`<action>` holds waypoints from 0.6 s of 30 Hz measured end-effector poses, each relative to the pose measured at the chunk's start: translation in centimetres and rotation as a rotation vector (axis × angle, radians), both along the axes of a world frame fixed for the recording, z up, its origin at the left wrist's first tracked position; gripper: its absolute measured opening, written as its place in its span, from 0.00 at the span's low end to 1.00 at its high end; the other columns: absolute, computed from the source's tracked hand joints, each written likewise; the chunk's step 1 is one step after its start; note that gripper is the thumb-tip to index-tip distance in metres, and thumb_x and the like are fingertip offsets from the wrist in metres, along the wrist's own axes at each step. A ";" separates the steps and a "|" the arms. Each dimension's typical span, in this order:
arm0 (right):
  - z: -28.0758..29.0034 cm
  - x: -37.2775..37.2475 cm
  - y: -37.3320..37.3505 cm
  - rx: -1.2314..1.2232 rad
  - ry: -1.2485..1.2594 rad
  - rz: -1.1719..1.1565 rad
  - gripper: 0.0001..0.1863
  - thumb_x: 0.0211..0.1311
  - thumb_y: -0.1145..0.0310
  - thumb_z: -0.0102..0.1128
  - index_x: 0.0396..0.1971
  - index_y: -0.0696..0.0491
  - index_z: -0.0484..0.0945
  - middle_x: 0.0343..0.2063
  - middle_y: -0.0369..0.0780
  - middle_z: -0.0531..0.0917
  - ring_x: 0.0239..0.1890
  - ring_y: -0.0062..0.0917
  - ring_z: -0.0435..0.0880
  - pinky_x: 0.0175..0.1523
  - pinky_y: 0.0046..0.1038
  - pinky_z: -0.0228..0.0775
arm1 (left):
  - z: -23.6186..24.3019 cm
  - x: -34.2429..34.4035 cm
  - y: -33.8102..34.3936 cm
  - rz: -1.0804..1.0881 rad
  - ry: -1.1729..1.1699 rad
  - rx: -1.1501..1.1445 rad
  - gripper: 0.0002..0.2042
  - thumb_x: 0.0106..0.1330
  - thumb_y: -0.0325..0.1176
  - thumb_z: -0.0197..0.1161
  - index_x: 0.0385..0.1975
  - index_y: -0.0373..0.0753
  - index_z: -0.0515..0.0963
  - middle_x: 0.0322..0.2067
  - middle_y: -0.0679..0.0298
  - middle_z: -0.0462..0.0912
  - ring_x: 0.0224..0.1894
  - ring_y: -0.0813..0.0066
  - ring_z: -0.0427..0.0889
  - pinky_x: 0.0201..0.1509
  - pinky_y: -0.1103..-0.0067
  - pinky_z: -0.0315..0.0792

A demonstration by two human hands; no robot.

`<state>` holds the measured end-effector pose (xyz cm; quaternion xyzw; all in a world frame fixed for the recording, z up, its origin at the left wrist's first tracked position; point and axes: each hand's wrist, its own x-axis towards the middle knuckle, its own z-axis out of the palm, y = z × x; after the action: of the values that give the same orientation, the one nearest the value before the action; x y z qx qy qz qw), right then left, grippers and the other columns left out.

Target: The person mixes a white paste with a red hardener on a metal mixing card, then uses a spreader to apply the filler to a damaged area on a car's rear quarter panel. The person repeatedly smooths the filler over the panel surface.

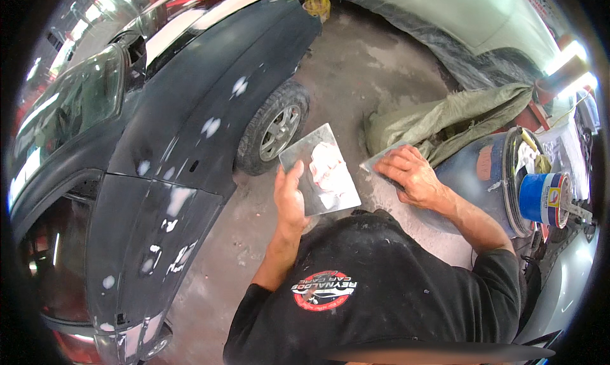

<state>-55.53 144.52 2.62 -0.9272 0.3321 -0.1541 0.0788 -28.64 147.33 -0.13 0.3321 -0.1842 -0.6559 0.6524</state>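
My left hand grips a flat grey mixing plate by its near left edge, thumb on top. A lump of pale pinkish-white putty lies spread over the plate's middle and right part. Just right of the plate, apart from it, my right hand is closed on a thin flat putty spreader. Pale stuff shows at the spreader's left tip; the fingers hide most of the rest. Left of both hands stands a dark car body, with several whitish filler patches on its fender and door.
The car's front wheel stands close beyond the plate. At right, a blue drum carries a blue can. A greenish sack slumps behind the drum. A plastic-draped pale car stands far right, and a yellow object at the back.
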 end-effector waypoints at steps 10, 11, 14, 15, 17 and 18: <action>-1.5 7.1 0.5 0.196 -0.428 0.108 0.37 0.37 0.81 0.62 0.57 0.52 0.77 0.57 0.43 0.78 0.60 0.42 0.73 0.64 0.42 0.66 | 1.6 -1.8 -0.5 0.155 -1.042 -0.333 0.23 0.76 0.43 0.42 0.59 0.31 0.70 0.43 0.45 0.83 0.44 0.51 0.84 0.48 0.67 0.75; -1.9 7.1 0.8 0.234 -0.401 0.153 0.37 0.37 0.81 0.62 0.57 0.52 0.76 0.57 0.42 0.78 0.60 0.41 0.73 0.65 0.42 0.65 | 1.5 -1.7 -0.7 0.219 -1.027 -0.358 0.23 0.76 0.43 0.43 0.59 0.31 0.71 0.43 0.46 0.84 0.45 0.51 0.85 0.48 0.67 0.75; -2.0 6.1 1.0 0.254 -0.278 0.195 0.39 0.36 0.80 0.62 0.58 0.52 0.75 0.57 0.41 0.78 0.61 0.40 0.73 0.65 0.41 0.65 | 1.6 -1.2 -1.1 0.323 -1.066 -0.295 0.19 0.74 0.34 0.48 0.58 0.29 0.71 0.46 0.47 0.83 0.48 0.60 0.83 0.51 0.70 0.74; -1.5 5.6 0.9 0.246 -0.284 0.183 0.39 0.36 0.80 0.62 0.58 0.52 0.75 0.57 0.41 0.78 0.61 0.39 0.73 0.65 0.40 0.65 | 1.8 -1.0 -1.4 0.365 -1.071 -0.281 0.18 0.73 0.32 0.49 0.58 0.28 0.71 0.47 0.47 0.82 0.48 0.62 0.83 0.52 0.71 0.74; -0.1 5.0 0.6 0.272 -0.217 0.183 0.38 0.36 0.80 0.62 0.58 0.51 0.75 0.56 0.41 0.79 0.60 0.38 0.73 0.65 0.39 0.65 | 2.3 -0.2 -1.8 0.516 -0.768 -0.294 0.19 0.75 0.31 0.50 0.60 0.26 0.69 0.51 0.54 0.79 0.51 0.69 0.78 0.56 0.75 0.71; 0.8 4.4 0.7 0.248 -0.293 0.167 0.37 0.36 0.79 0.62 0.57 0.53 0.75 0.56 0.43 0.77 0.61 0.41 0.72 0.66 0.44 0.65 | 2.4 0.2 -2.2 0.541 -0.741 -0.359 0.19 0.75 0.32 0.51 0.60 0.28 0.68 0.51 0.55 0.78 0.51 0.71 0.77 0.56 0.75 0.71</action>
<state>-51.17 145.22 3.47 -0.9023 0.2554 -0.2383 0.2526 -28.44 145.10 2.26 0.4614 -0.4209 -0.2585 0.7370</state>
